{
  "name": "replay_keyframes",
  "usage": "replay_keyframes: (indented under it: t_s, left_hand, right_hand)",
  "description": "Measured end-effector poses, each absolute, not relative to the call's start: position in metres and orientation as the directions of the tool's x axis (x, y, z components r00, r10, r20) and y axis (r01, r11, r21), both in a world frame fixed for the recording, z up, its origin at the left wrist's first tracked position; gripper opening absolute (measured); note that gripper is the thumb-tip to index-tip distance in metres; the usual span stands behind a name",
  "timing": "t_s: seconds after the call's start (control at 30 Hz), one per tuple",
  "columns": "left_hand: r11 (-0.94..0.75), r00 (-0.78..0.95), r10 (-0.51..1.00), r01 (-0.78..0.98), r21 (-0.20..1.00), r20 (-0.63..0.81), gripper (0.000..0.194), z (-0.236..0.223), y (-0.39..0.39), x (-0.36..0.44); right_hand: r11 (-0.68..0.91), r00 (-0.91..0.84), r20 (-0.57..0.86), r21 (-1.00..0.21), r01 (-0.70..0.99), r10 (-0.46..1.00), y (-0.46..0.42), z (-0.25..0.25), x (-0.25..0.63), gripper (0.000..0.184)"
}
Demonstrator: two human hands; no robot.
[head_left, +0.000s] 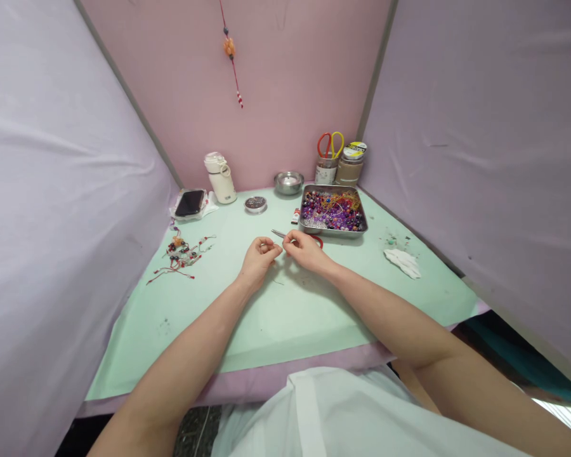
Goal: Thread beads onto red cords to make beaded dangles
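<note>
While the left hand point(257, 261) and right hand point(308, 252) pinch close together mid-frame (whatever they grip is too small to tell), delicate fingertip work seems in hand, calling for steadiness, with scissors point(320, 240) just beyond and beads point(339, 219) in a tray point(333, 234) right of centre.

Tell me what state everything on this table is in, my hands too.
Left hand: fingers curled, anything held too small to tell.
Right hand: same.
Scissors by the right hand: lying down, partly hidden.
Bead tray: uncovered, well filled.
White bottle: upright, lid on.
Phone: screen dark.
Upright scissors: handles up in a container.
White cloth: crumpled.
</note>
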State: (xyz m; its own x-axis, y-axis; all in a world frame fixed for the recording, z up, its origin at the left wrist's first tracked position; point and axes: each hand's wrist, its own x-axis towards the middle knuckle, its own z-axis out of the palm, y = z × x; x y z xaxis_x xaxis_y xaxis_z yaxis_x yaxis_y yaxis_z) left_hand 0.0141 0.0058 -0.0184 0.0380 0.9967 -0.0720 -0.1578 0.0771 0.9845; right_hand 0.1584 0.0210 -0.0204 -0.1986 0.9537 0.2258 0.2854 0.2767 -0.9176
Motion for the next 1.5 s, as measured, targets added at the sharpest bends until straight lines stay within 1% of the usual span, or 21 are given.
replay_keyframes:
  t_s: [0.1,0.17,0.2,0.27,0.37,0.5,0.57,0.63,0.73,0.83,0.9,1.0,1.1,1.17,1.3,1.4,1.5]
  left_hand:
    - [0.008,0.022,1.000,-0.077,0.997,-0.006,0.033,-0.024,0.008,0.012]
    - [-0.027,0.022,0.999,-0.044,0.999,0.027,0.032,-0.026,0.008,0.012]
    - [-0.036,0.021,0.999,-0.032,0.999,0.037,0.032,-0.027,0.008,0.012]
    - [-0.040,0.018,0.999,-0.013,0.999,0.040,0.033,-0.027,0.008,0.012]
    - [-0.036,0.019,0.999,0.000,0.999,0.036,0.034,-0.027,0.008,0.012]
    - [-0.044,0.029,0.999,0.012,0.999,0.043,0.031,-0.027,0.008,0.012]
    - [-0.048,0.034,0.998,0.027,0.998,0.047,0.030,-0.028,0.008,0.012]
    - [-0.066,0.031,0.997,0.053,0.996,0.065,0.029,-0.029,0.008,0.012]
    - [-0.142,0.016,0.990,0.145,0.979,0.141,0.028,-0.031,0.008,0.010]
    - [-0.225,0.001,0.972,0.307,0.925,0.236,0.028,-0.031,0.006,0.010]
    - [-0.261,0.010,0.960,0.401,0.878,0.280,0.029,-0.031,0.004,0.010]
    - [-0.304,0.047,0.947,0.460,0.834,0.319,0.029,-0.031,0.002,0.011]
    - [-0.320,0.058,0.940,0.493,0.809,0.337,0.029,-0.033,0.001,0.012]
    - [-0.319,0.065,0.938,0.549,0.772,0.341,0.031,-0.033,0.002,0.013]
    - [-0.287,0.080,0.948,0.638,0.715,0.308,0.032,-0.031,0.001,0.013]
    - [-0.268,0.058,0.952,0.631,0.728,0.300,0.030,-0.029,0.000,0.013]
    - [-0.242,0.004,0.956,0.579,0.778,0.294,0.027,-0.028,0.001,0.013]
  right_hand:
    - [0.351,-0.217,0.294,-0.885,0.307,0.931,0.021,-0.020,0.159,0.009]
    - [0.419,-0.244,0.351,-0.841,0.341,0.904,0.020,-0.019,0.160,0.007]
    - [0.444,-0.264,0.367,-0.821,0.358,0.892,0.020,-0.019,0.161,0.005]
    - [0.463,-0.296,0.368,-0.797,0.387,0.881,0.020,-0.018,0.162,0.008]
    - [0.453,-0.281,0.363,-0.798,0.399,0.888,0.022,-0.021,0.162,0.011]
    - [0.402,-0.235,0.335,-0.839,0.365,0.912,0.026,-0.028,0.159,0.013]
    - [0.369,-0.231,0.302,-0.860,0.353,0.925,0.027,-0.031,0.159,0.013]
    - [0.366,-0.225,0.302,-0.862,0.351,0.926,0.027,-0.032,0.158,0.010]
    - [0.436,-0.238,0.369,-0.817,0.378,0.898,0.023,-0.030,0.158,0.013]
    - [0.508,-0.262,0.436,-0.746,0.431,0.861,0.018,-0.027,0.157,0.011]
    - [0.520,-0.248,0.459,-0.708,0.477,0.853,0.016,-0.026,0.156,0.010]
    - [0.504,-0.223,0.464,-0.667,0.549,0.857,0.014,-0.025,0.153,0.011]
    - [0.481,-0.211,0.455,-0.631,0.609,0.865,0.013,-0.024,0.152,0.012]
    - [0.475,-0.206,0.459,-0.606,0.638,0.864,0.012,-0.023,0.152,0.011]
    - [0.496,-0.224,0.482,-0.566,0.658,0.847,0.012,-0.024,0.153,0.012]
    - [0.535,-0.245,0.510,-0.562,0.630,0.824,0.014,-0.025,0.155,0.010]
    - [0.562,-0.257,0.521,-0.595,0.574,0.814,0.016,-0.028,0.155,0.010]
